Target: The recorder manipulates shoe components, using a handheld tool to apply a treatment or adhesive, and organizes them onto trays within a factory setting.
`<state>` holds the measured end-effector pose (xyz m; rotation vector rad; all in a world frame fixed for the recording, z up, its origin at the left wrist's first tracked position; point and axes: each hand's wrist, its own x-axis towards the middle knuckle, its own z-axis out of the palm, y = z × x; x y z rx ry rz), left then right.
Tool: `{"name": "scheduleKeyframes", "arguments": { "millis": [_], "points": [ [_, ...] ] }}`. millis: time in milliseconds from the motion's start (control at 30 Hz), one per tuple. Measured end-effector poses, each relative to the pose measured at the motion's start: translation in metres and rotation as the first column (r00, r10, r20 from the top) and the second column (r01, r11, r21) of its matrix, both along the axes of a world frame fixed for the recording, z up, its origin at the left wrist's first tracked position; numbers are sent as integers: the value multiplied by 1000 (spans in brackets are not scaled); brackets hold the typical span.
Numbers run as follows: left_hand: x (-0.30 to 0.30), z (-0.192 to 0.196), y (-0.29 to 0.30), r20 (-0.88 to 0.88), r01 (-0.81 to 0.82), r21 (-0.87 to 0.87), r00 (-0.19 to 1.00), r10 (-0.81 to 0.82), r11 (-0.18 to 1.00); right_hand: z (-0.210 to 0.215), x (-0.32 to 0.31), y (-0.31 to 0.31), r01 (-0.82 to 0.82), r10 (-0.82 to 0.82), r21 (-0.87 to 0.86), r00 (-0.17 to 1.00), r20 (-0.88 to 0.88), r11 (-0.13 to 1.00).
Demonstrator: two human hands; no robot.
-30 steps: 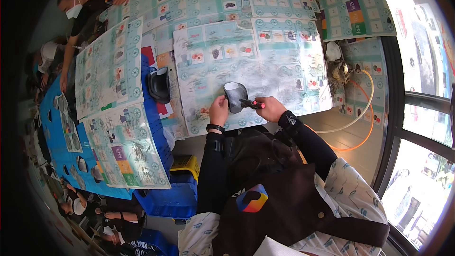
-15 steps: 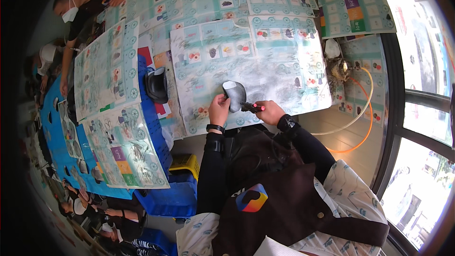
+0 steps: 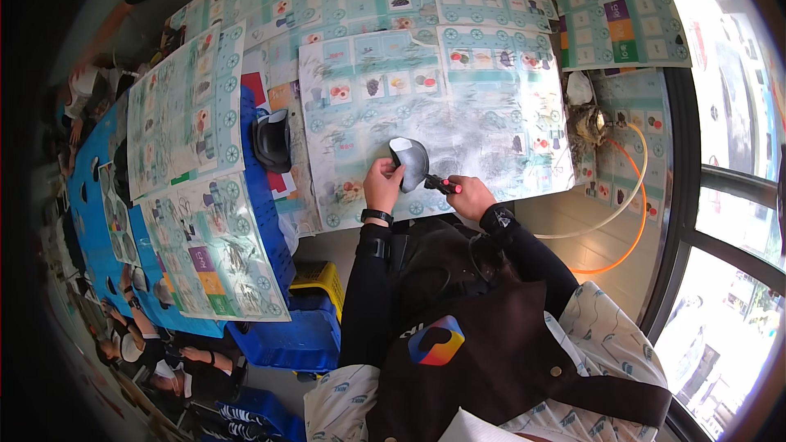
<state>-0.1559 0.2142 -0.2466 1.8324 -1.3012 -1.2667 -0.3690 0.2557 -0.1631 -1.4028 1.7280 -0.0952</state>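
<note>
Above the near edge of the paper-covered table, a dark grey, curved, cup-like piece [image 3: 413, 165] with a pale patch at its upper end is held up. My left hand [image 3: 382, 186] pinches its left edge between thumb and fingers. On the other side, my right hand [image 3: 472, 199] is closed round a small black hand tool [image 3: 440, 185] with red ends, its tip close to the piece's lower right edge. Whether the tip touches it I cannot tell. A similar dark curved piece [image 3: 272, 142] lies on the blue crate to the left.
Smudged printed sheets [image 3: 360, 127] cover the table. Left stands a blue perforated crate [image 3: 266, 221], with yellow [image 3: 321, 278] and blue bins [image 3: 295, 336] below. An orange hose [image 3: 634, 233] and a pale hose hang at right beside the window. Co-workers sit and stand at left.
My hands, the piece and the tool have shifted slightly right, with the whole view turning a little. The piece is tilted slightly differently. A co-worker at upper left has moved.
</note>
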Motion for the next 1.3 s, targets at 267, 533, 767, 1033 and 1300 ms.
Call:
{"name": "scheduleKeyframes", "arguments": {
  "millis": [267, 533, 767, 1033, 1300],
  "points": [
    [5, -6, -3, -16, 3, 9, 1000, -3, 1000, 20, -1, -21, 84, -86, -83, 996, -11, 993],
    [5, -5, -6, -20, 18, 8, 1000, -18, 1000, -1, 1, -1, 49, -49, -47, 999, -8, 998],
    [6, -4, -6, -5, 42, 3, 999, -42, 999, 3, -3, -9, 79, -76, -71, 996, 45, 994],
    [16, -13, -7, 90, 18, 26, 996, -21, 999, 15, 6, -30, 60, -69, 40, 950, 305, 997],
    [15, -29, -10, 414, 71, 67, 905, -93, 995, 5, 23, -50, -4, 6, -9, 982, 188, 1000]
  ]
}}
